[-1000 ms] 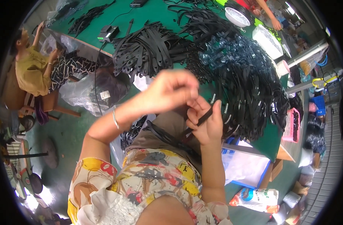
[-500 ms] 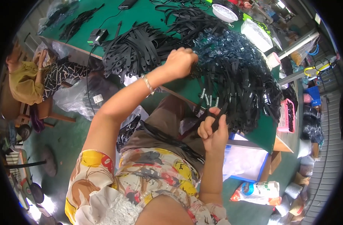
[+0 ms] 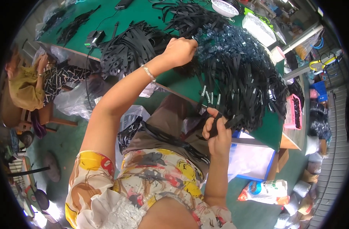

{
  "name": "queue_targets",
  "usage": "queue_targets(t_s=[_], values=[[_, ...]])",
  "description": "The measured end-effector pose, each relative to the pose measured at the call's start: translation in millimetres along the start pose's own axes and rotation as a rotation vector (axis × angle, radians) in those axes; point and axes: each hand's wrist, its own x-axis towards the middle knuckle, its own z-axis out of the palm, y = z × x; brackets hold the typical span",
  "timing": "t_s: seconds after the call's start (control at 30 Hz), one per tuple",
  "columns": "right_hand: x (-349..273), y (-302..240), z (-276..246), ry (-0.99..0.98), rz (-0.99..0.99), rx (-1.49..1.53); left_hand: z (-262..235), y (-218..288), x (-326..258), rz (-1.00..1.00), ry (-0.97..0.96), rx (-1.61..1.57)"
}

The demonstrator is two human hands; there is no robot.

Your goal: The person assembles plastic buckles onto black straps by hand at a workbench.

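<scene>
A flat black woven strap (image 3: pixel 215 128) is pinched between the closed fingers of the right hand (image 3: pixel 216 133), just below the green table's edge (image 3: pixel 272 131). The left hand (image 3: pixel 180 51) is closed upon the glossy dark pile of straps with clear plastic clips (image 3: pixel 239 65) heaped on the tabletop.

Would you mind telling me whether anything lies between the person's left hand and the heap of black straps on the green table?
Nothing visible does. The left hand already rests on the heap of black straps at its upper left edge, on the green table. The right hand holds one black strap near the table's front edge.
</scene>
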Motion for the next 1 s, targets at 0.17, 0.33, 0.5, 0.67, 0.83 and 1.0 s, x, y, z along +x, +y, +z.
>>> queue_targets(t_s=[0.17, 0.33, 0.5, 0.67, 0.83, 1.0], values=[[-1.2, 4.2, -1.0, -0.027, -0.057, -0.033, -37.5, 50.9, -53.2, -0.261, -0.184, -1.298], [-5.4, 11.0, 11.7, 0.055, -0.119, -0.248, -41.8, 101.7, -130.4, -0.598, -0.39, -1.731], [-15.4, 19.3, 17.7, 0.078, -0.191, -0.373, -37.2, 122.0, -160.8, -0.738, -0.352, -2.005], [-22.5, 25.5, 12.8, 0.041, -0.239, -0.451, -39.7, 128.3, -168.3, -0.749, -0.335, -2.036], [-27.3, 26.2, 12.8, 0.032, -0.192, -0.456, -42.2, 131.8, -173.7, -0.762, -0.32, -2.153], [-28.0, 29.3, 12.4, 0.031, -0.205, -0.379, -39.6, 138.1, -179.0, -0.784, -0.314, -2.192]])
